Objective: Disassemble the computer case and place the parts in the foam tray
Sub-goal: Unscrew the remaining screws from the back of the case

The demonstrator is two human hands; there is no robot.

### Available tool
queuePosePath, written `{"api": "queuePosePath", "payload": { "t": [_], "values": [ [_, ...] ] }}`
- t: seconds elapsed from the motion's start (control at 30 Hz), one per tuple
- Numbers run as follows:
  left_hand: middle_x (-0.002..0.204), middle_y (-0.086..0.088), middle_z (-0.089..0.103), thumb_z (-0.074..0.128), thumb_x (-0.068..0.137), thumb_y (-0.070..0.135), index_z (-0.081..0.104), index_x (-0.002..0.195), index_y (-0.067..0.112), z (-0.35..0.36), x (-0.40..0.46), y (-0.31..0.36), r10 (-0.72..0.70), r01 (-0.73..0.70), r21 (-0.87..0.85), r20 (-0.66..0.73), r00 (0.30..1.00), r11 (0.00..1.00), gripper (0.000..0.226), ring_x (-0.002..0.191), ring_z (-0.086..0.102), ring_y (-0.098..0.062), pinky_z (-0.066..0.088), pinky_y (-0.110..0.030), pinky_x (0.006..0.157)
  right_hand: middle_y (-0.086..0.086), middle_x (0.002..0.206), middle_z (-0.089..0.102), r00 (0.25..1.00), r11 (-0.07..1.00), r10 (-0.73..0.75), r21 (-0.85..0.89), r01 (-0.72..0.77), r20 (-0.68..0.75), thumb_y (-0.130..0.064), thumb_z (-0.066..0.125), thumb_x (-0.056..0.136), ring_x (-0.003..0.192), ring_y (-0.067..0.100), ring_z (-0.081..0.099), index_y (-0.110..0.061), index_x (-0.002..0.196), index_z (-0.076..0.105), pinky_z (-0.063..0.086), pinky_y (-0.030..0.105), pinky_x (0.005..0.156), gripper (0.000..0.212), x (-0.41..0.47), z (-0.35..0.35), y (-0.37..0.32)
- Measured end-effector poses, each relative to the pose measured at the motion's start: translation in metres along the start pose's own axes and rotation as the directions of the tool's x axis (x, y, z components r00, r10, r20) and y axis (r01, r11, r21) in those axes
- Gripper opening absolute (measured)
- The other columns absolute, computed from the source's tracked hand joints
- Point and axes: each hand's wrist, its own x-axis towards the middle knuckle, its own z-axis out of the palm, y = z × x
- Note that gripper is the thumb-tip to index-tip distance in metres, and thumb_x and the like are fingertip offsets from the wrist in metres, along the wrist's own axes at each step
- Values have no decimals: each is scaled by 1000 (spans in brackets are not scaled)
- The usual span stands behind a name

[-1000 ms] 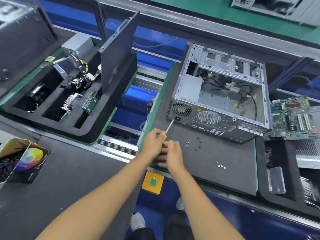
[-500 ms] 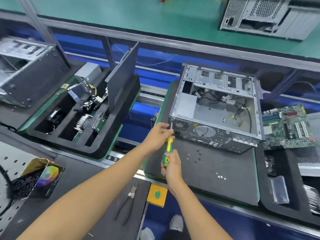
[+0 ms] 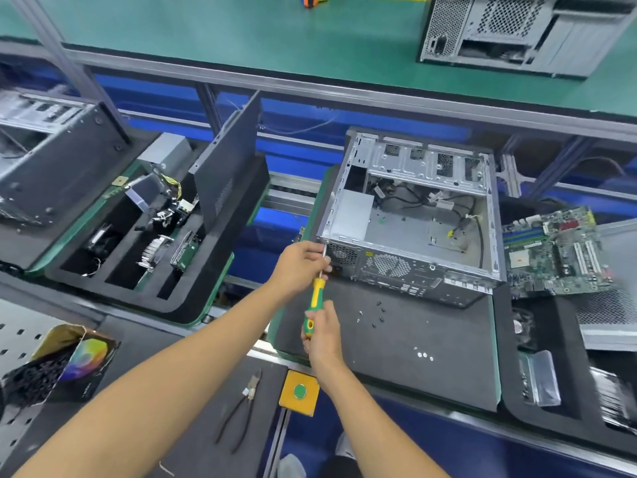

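An open silver computer case (image 3: pixel 410 219) lies on a dark mat (image 3: pixel 413 346), with loose cables inside. My right hand (image 3: pixel 322 339) grips the green and yellow handle of a screwdriver (image 3: pixel 315 298). Its tip meets the case's rear left corner. My left hand (image 3: pixel 301 267) pinches the metal shaft just below that corner. Small black and silver screws (image 3: pixel 375 313) lie scattered on the mat. A black foam tray (image 3: pixel 179 298) to the left holds a heatsink, a drive, cables, a power supply and an upright side panel (image 3: pixel 227 174).
A motherboard (image 3: pixel 558 250) rests on another foam tray at the right. Pliers (image 3: pixel 241 408) and a yellow box with a green button (image 3: pixel 299 391) lie near the front edge. A box of black screws (image 3: pixel 51 363) stands front left. Other cases sit far left and on the back bench.
The screwdriver has swung up from the mat to the case's rear left corner. My left hand moved up onto the shaft, and my right hand now holds the handle's end.
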Motion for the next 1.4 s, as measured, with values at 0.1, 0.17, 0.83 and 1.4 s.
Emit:
{"api": "queuePosePath", "payload": {
  "t": [0.1, 0.17, 0.83, 1.4],
  "values": [
    [96, -16, 73, 68, 94, 1, 62, 120, 4, 0, 1, 2, 22, -21, 36, -9, 1000, 999, 27, 79, 75, -18, 62, -29, 66, 3, 75, 40, 1000, 1000, -9, 30, 8, 2, -9, 47, 93, 58, 14, 38, -20, 79, 33, 29, 20, 44, 23, 0, 2, -2],
    [93, -13, 74, 68, 94, 2, 62, 119, 4, 1, 3, 4, 24, -24, 49, -5, 1000, 998, 26, 79, 76, -17, 61, -29, 64, 4, 77, 41, 1000, 1000, -2, 25, 2, -2, -10, 47, 93, 61, 15, 39, -19, 80, 34, 31, 20, 44, 21, -1, 5, -4],
    [100, -12, 74, 65, 95, 2, 62, 115, 11, 2, 3, 8, 17, -16, 40, -10, 1000, 999, 22, 86, 76, -23, 63, -32, 64, 2, 79, 42, 995, 995, -95, -5, 95, 12, -21, 51, 88, 64, 12, 39, -19, 85, 37, 36, 25, 54, 15, -2, 8, -1],
    [110, -20, 70, 61, 100, 3, 58, 123, 2, 2, -2, 1, 6, 0, -167, 32, 999, 986, 23, 92, 76, -19, 63, -32, 72, 7, 81, 58, 993, 991, 111, 73, -108, -33, -25, 44, 100, 72, 18, 52, -13, 91, 59, 42, 30, 56, 21, 2, 15, -9]
  ]
}}
